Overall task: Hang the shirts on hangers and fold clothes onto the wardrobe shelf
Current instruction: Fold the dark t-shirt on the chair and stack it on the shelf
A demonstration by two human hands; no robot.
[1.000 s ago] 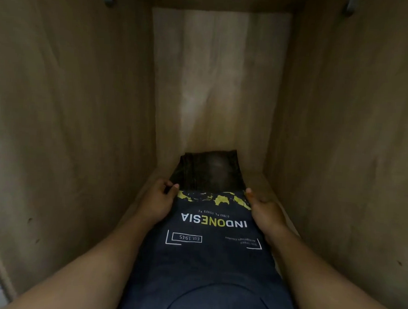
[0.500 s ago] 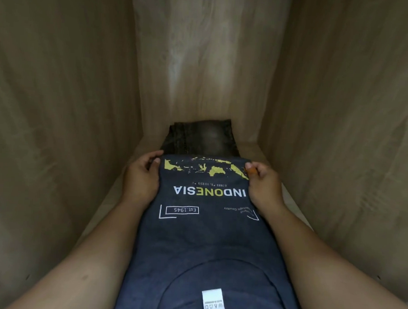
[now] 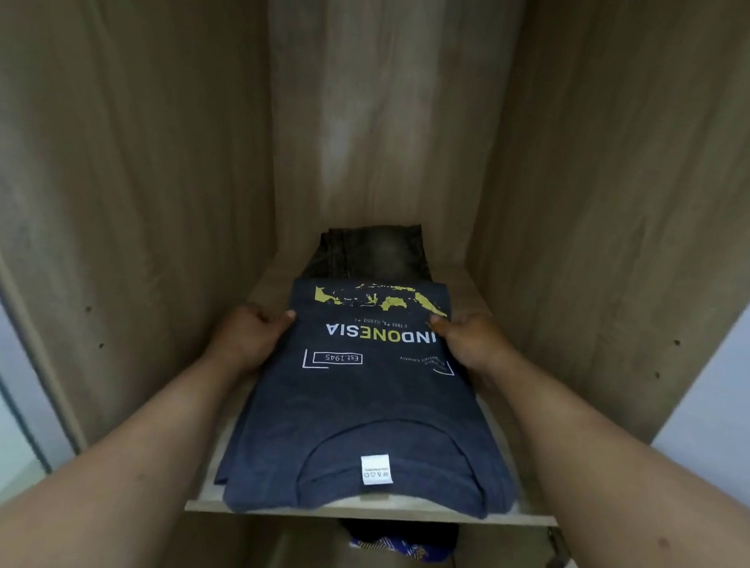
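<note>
Wardrobe compartment (image 3: 142, 181) of pale wood grain, side walls filling left and right of frame, back panel (image 3: 383, 122) upper centre. Small peg holes on both side walls.

Wardrobe shelf (image 3: 512, 518) across lower centre, front edge visible as a light strip.

Folded navy T-shirt (image 3: 356, 414) lying flat on shelf, centre of frame, collar end toward the front edge and slightly overhanging it. White print "INDONESIA" with yellow letters in the middle, upside down; yellow map graphic above it; boxed "Est. 1945" mid-left of the fabric.

Folded dark grey jeans (image 3: 375, 253) behind the T-shirt, against the back panel, far end of the T-shirt overlapping their near edge.

Both forearms entering from lower corners. Left hand (image 3: 251, 333) at left edge of T-shirt, fingers curled under the fabric, thumb on top: gripping it. Right hand (image 3: 470, 342) at right edge, thumb pressed on top by the print, fingers tucked beneath, gripping likewise.

Dark garment with blue pattern (image 3: 397, 544) on the level below, bottom centre, mostly hidden by the shelf.

White neck label (image 3: 375, 470) inside collar, lower centre.

Metal hinge (image 3: 560, 567) at lower right.
</note>
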